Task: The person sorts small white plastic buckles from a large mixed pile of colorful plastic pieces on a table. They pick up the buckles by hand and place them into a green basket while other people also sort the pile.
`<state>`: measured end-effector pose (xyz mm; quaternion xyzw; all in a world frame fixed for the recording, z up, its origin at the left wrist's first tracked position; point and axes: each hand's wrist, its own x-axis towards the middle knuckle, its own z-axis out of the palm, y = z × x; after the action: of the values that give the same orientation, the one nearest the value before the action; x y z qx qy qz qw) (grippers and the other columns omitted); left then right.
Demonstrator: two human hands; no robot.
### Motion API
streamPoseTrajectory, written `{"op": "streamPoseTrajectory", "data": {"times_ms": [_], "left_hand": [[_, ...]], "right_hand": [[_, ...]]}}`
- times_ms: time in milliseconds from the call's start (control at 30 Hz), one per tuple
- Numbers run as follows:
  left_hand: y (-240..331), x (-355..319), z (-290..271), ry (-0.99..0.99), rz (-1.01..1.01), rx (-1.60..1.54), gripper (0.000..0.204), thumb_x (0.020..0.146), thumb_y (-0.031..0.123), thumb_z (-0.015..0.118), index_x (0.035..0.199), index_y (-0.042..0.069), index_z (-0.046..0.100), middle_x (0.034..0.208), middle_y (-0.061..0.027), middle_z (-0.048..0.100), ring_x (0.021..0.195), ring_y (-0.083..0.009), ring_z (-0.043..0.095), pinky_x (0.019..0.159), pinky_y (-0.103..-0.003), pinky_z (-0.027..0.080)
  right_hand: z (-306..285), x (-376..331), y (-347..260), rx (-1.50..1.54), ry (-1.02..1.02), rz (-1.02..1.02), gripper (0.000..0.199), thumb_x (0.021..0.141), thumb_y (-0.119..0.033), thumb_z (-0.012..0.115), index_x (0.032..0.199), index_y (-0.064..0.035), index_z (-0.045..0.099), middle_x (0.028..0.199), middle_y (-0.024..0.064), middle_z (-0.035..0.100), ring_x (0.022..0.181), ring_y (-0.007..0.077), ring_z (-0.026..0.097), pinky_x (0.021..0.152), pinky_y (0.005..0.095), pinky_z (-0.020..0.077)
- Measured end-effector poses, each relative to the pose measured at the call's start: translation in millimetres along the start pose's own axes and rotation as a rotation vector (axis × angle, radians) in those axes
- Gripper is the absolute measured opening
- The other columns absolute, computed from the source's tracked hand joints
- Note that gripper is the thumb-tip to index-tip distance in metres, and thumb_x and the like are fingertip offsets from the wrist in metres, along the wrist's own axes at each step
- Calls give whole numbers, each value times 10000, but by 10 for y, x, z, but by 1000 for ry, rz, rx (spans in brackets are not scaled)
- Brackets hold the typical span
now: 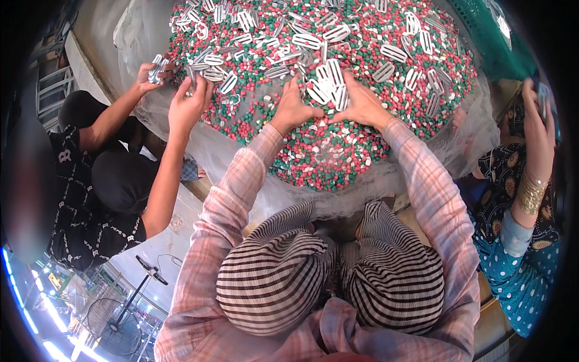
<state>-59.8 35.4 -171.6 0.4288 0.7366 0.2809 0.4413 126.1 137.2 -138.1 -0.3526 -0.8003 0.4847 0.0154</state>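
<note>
Head view: we lean over a big heap of red, green and white pellets on clear sheeting. Our left hand and right hand cup a cluster of white clips, gathering them together, fingers half-curled around it.

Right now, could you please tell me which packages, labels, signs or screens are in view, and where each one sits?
Clear plastic sheet or bag: spread under the heap of red, green and white pellets, crinkled and see-through.
Dark handheld device, perhaps a phone: upper right, in a co-worker's raised hand; screen not visible.
No labels or signs can be made out.
</note>
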Motion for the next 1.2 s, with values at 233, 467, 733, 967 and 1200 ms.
{"op": "streamPoseTrajectory", "data": {"times_ms": [233,467,733,967,1200], "left_hand": [[546,-439,-224,-202,129,-304,988,563,8,742,1395,10,211,1247,-132,471,1160,-218,480,982,-326,396],[856,-500,-836,-538,37,242,624,847,-23,488,1424,114,294,1367,-217,424,1243,-280,441,971,-354,402],[591,-285,-950,-206,-236,-206,335,913,252,548,1195,72,517,688,0,575,593,-109,586,538,-258,476],[191,8,-456,214,377,399,546,612,218,792,1091,77,570,952,-114,613,880,-275,610,792,-355,488],[122,-61,-623,-191,-38,325,433,715,199,745,1096,72,583,780,-74,648,739,-215,632,687,-324,480]], "right_hand": [[-101,-335,-424,382,-44,-136,940,595,-54,786,1384,-111,279,1264,205,496,1177,356,485,977,399,397],[-512,-572,-204,-389,76,-98,252,846,-107,551,1084,-114,632,1077,100,627,897,331,609,755,401,495],[-761,-350,-85,-450,320,24,294,852,-265,588,1120,-149,618,1071,117,604,837,335,623,719,432,504],[-274,300,51,-359,385,-114,224,794,-222,656,925,-54,589,886,121,624,820,333,613,710,443,473],[-528,-9,153,191,94,-10,296,708,-259,765,795,-37,590,697,38,603,663,156,589,600,299,450]]}}
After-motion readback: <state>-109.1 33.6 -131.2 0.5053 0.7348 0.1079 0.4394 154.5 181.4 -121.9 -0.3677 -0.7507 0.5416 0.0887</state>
